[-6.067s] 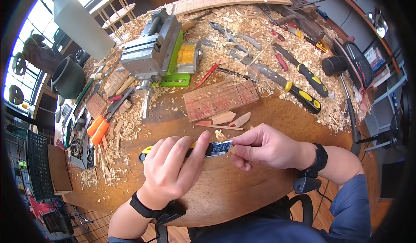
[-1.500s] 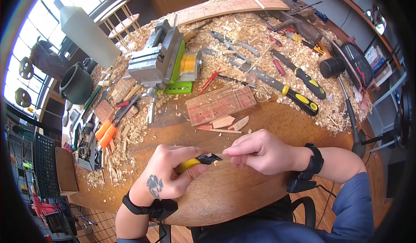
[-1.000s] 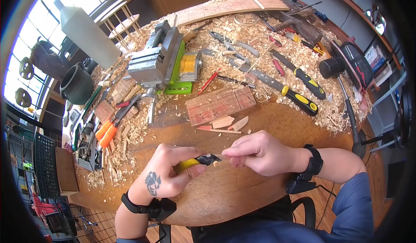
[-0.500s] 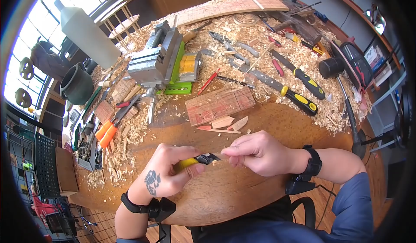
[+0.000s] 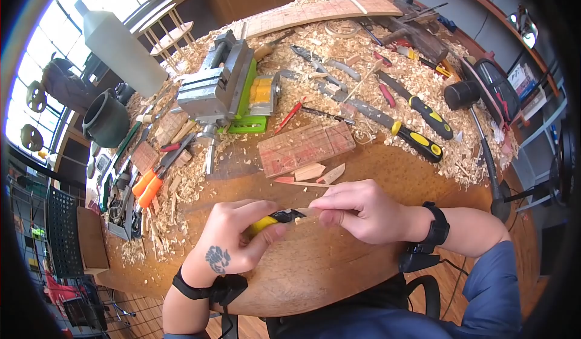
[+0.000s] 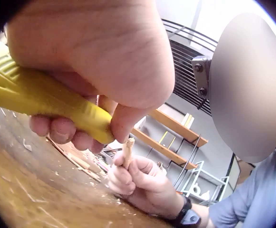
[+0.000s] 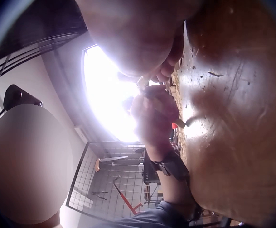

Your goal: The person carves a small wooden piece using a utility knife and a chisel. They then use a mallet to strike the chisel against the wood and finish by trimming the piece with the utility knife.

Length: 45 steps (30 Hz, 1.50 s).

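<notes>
My left hand (image 5: 227,239) grips a utility knife (image 5: 261,224) with a yellow handle and black front end. Its handle (image 6: 47,99) fills the left of the left wrist view, with fingers curled beneath it. Between thumb and fingers, my right hand (image 5: 372,213) pinches a small pale wooden piece (image 6: 128,152). The knife's front end meets this piece just left of my right fingertips, and a curl of wood (image 5: 298,220) shows there. Most of the blade is hidden. Beyond the hands, a reddish board (image 5: 305,148) lies on the table with small cut wood pieces (image 5: 309,171) before it.
A metal vise (image 5: 212,85) on a green base stands back left. Wood shavings (image 5: 357,106) cover the far table, with yellow-and-black-handled rasps (image 5: 417,142) and a black mallet (image 5: 461,95) at right. Orange-handled tools (image 5: 148,188) lie left, near a dark pot (image 5: 106,118).
Since the earliest frame, my left hand has turned on the knife, its thumb now toward the wooden piece. Over the last half second, my right hand has shifted slightly up with the piece.
</notes>
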### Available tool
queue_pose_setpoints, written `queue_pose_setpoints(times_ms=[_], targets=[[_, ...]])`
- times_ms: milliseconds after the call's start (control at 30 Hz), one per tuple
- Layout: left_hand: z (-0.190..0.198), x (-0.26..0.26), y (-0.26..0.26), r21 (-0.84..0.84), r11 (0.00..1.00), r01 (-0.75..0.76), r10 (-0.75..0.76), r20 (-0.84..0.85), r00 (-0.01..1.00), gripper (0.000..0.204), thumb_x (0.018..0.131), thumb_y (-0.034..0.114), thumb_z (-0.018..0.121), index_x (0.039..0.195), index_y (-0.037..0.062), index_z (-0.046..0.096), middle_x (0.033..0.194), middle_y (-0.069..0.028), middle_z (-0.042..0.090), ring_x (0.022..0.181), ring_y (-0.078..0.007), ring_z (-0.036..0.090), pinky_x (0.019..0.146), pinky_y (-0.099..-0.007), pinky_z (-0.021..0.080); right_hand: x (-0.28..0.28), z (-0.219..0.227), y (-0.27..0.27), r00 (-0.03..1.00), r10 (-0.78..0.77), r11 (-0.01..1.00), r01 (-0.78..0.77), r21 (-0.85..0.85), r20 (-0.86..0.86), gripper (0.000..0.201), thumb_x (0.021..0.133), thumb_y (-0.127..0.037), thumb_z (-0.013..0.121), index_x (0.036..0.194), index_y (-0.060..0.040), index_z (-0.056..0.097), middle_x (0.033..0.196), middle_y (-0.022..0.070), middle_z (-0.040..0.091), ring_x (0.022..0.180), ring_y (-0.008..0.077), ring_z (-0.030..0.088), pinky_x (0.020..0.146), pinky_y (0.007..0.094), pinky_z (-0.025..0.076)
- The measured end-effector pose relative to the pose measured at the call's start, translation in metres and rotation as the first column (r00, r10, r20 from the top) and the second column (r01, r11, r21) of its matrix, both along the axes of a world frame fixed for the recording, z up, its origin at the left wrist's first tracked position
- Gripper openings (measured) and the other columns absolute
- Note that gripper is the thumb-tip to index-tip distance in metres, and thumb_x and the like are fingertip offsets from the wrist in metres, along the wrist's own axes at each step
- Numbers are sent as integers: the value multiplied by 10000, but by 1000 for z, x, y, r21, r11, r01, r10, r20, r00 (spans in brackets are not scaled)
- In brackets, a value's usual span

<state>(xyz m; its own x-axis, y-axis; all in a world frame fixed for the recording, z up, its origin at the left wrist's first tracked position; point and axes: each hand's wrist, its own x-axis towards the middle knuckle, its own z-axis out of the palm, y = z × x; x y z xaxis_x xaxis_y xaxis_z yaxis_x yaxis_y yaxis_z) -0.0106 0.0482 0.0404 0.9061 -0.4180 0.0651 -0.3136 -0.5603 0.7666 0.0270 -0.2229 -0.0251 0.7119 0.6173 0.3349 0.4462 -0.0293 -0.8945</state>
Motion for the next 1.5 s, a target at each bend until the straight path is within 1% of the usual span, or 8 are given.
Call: queue_pose_setpoints(times_ms=[33,233,367,600,1000,1267,1433,1500], targets=[[-1,1,0,29,1000,-3,-1,129,992,216,864,65,815,1038,-39,743,788,-180,690,612,-323,662,580,-370,503,1,1,-1,1000,-2,1000,2,-2,-1,244,941,12,730,1179,7,779,938,142,775,807,254,747,739,369,587],[3,1,8,47,985,-165,143,306,941,191,858,48,815,1007,-34,727,815,-160,716,667,-321,706,613,-359,537,2,2,-2,997,-21,995,28,-99,73,237,911,-25,812,1147,-53,819,958,94,762,788,243,721,711,362,566],[0,1,10,47,986,-159,132,361,923,181,861,38,813,1003,-32,725,798,-153,708,655,-308,708,596,-351,531,8,-4,-3,949,36,995,-6,-95,313,263,869,-68,856,1129,-101,834,956,50,743,825,233,695,735,363,559],[-13,3,10,82,988,-130,89,381,920,198,851,42,812,1014,-23,721,730,-106,656,539,-262,651,514,-340,502,8,-1,-4,889,99,977,-1,-215,447,226,861,-108,858,1085,-103,828,901,26,699,790,225,665,712,364,553],[-13,0,7,168,983,-75,12,347,938,231,838,93,817,1030,2,725,805,-124,711,677,-329,694,616,-410,547,7,3,-5,867,180,936,-5,-352,464,226,933,-181,778,1130,-72,801,814,42,638,749,233,644,660,373,536],[-16,3,11,332,930,160,-288,386,876,271,802,146,857,1037,42,772,873,-108,712,788,-311,694,670,-424,546,16,1,-8,879,198,947,-57,-318,433,199,946,-190,770,1127,-112,800,805,44,620,739,247,648,629,390,528],[-14,-6,5,328,937,116,-230,333,915,286,776,129,864,1033,37,779,867,-105,709,759,-307,681,652,-409,541,19,-4,-10,890,161,961,-44,-272,426,186,955,-178,756,1126,-120,802,813,52,621,726,263,660,609,401,528],[-16,-4,4,338,936,98,-217,336,917,296,766,125,866,1035,36,780,871,-107,711,753,-305,680,644,-403,541,21,-4,-12,881,193,957,-72,-282,431,313,912,-136,806,1224,-156,819,830,26,633,708,225,648,592,376,517]])
